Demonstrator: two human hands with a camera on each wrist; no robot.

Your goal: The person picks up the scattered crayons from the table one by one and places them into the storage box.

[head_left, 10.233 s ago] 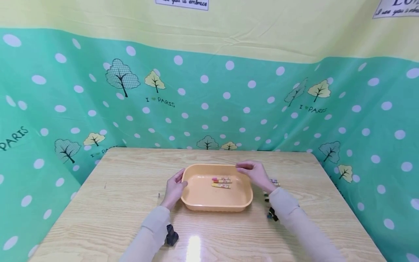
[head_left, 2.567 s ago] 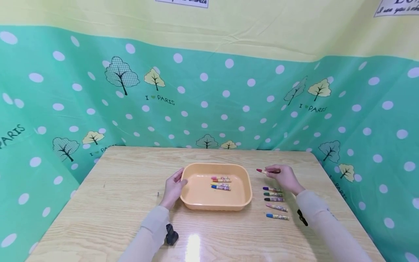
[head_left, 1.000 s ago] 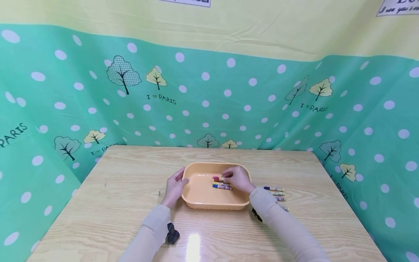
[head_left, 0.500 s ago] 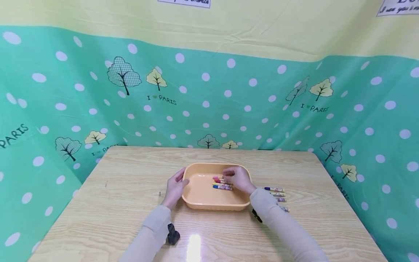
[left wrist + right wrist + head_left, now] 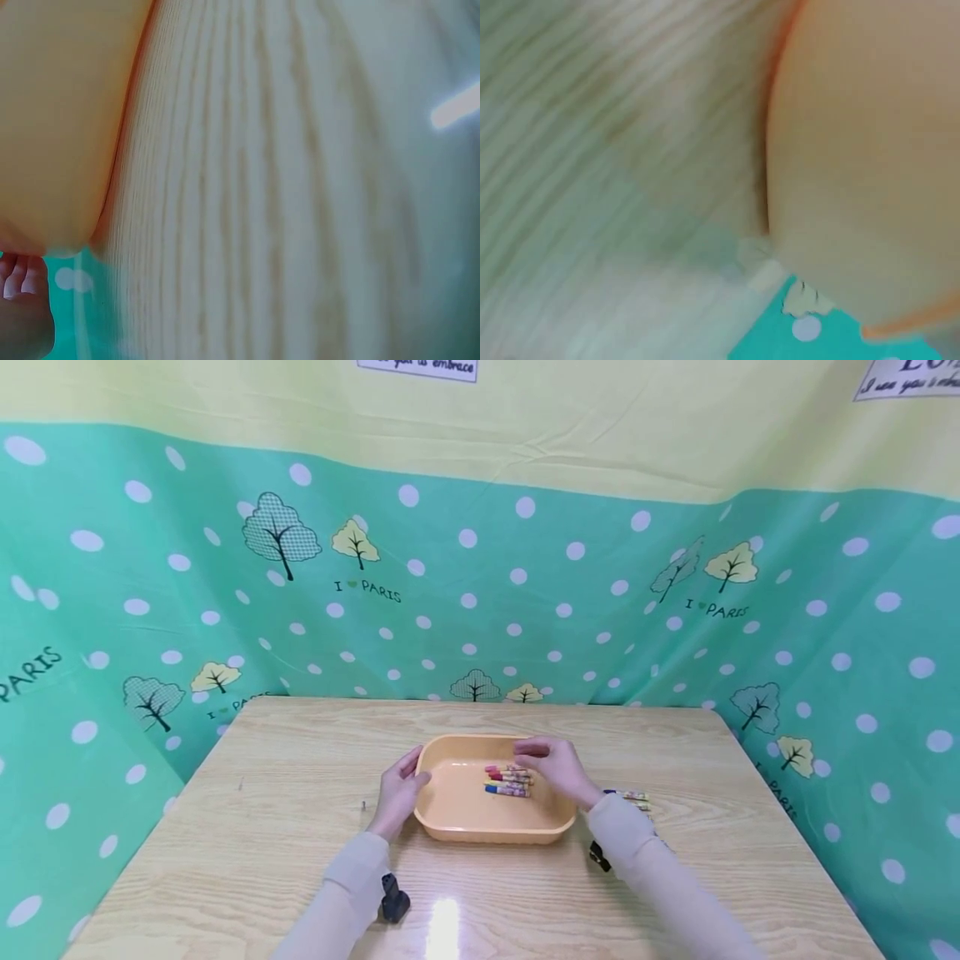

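In the head view, my left hand [image 5: 396, 797] grips the left rim of a peach plastic tray [image 5: 453, 814], thumb over the edge and fingers outside. Part of that hand shows at the lower left of the left wrist view, against the tray's outer wall [image 5: 60, 112]. Several crayons lie side by side in the tray, in pink, red and yellow tones, with a blue crayon [image 5: 507, 791] nearest me. My right hand [image 5: 561, 770] hovers over the tray's right side, fingers loosely bent and nothing seen between them. The right wrist view shows just the tray wall [image 5: 862, 150], blurred.
On the wooden table [image 5: 300, 777], right of the tray, a purple-tipped crayon [image 5: 628, 795] and others lie partly behind my right forearm. A black wrist-camera mount [image 5: 393, 900] sits by the left sleeve. A green polka-dot curtain [image 5: 517, 602] hangs behind the table.
A blue crayon came into the tray earlier. My right hand then carried a red crayon from the right, laid it among the others and let go, now lifting slightly rightward. The left hand stays put.
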